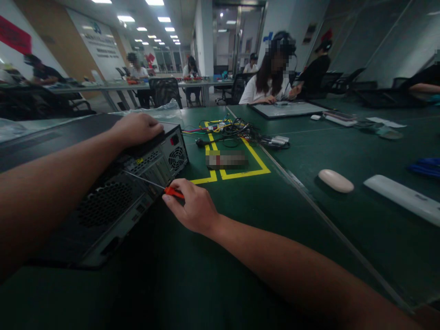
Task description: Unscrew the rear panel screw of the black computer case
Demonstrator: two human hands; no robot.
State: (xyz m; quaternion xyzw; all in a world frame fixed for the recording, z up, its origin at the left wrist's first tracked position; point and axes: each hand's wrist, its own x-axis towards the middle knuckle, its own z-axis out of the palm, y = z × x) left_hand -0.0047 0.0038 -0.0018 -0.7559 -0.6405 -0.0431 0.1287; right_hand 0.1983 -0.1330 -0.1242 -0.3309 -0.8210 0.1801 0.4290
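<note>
A desktop computer case [106, 204] lies on its side at the left, its rear panel with vents, slots and a fan grille turned toward me. My left hand [140, 128] rests on the top near the far corner, fingers curled down against it. In my right hand [195, 206] is a screwdriver [174, 192] with an orange-red handle, pinched between thumb and fingers. Its thin metal shaft points left to the rear panel, near the expansion slots. Whether the tip sits in a screw is too small to tell.
Beyond the case, a tangle of cables [240, 130] lies by yellow tape [245, 174] on the green table [275, 266]. A pale oval object [336, 180] and a long white object [402, 197] are at the right. Across the table sits a person [268, 87] by a flat panel [285, 110].
</note>
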